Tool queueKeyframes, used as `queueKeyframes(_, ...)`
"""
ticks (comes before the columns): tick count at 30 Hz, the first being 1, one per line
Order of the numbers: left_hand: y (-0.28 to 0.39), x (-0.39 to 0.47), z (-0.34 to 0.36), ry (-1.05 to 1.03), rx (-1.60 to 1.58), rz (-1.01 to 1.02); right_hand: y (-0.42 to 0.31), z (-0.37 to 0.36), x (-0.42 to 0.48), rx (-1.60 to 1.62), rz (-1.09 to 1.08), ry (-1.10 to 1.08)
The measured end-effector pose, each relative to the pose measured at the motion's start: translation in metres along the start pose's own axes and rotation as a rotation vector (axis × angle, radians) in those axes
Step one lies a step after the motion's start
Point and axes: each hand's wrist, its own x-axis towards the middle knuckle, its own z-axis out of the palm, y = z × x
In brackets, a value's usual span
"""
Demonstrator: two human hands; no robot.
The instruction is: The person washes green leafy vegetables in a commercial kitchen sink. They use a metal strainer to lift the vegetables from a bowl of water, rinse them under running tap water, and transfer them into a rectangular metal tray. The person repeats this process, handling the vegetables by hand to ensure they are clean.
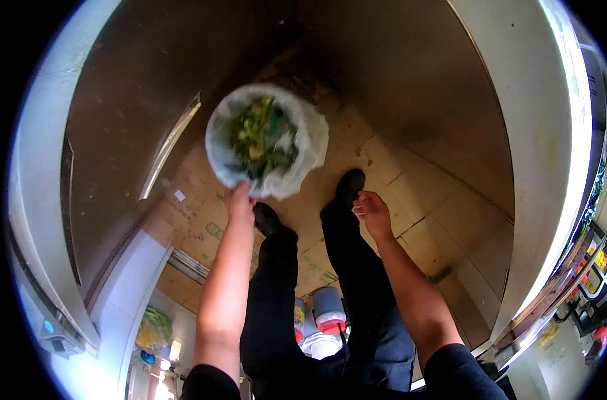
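Observation:
My left hand (240,197) grips the near rim of a round bin (214,137) lined with a whitish plastic bag (316,135). Leafy green scraps (261,135) and some pale bits lie inside the bin, a little blurred. It is held out in front of me, above the floor as far as I can tell. Off to the right, my right hand (373,212) hangs in the air over my dark shoe with its fingers curled. Nothing shows in that hand, though the fingertips are partly turned away.
Brown panels (433,75) stand on both sides, meeting in a dark corner ahead. A torn strip (171,145) sticks out from the left panel. Stained tan sheets (408,200) cover the floor. Lidded containers (328,310) stand behind my legs, and a rack (596,285) is at far right.

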Motion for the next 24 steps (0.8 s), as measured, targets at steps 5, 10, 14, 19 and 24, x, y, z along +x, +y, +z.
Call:
queueKeyframes(5, 0.001, -0.093, -0.092, 0.157, 0.152, -0.068, 0.051, 0.006, 0.089, -0.002, -0.089, -0.007)
queueKeyframes(10, -0.008, -0.109, -0.146, 0.319, 0.282, -0.008, 0.029, 0.067, 0.193, -0.813, -0.260, 0.057)
queueKeyframes(14, -0.028, -0.076, -0.146, 0.251, 0.274, 0.077, 0.029, 0.087, 0.292, 0.251, -0.253, 0.010)
queueKeyframes(19, -0.007, -0.092, -0.139, 0.218, 0.373, 0.112, 0.001, 0.135, 0.343, -0.668, -0.559, 0.106)
queueKeyframes(24, 0.006, -0.092, -0.140, 0.185, 0.422, 0.183, -0.009, 0.141, 0.326, -0.591, -0.549, 0.093)
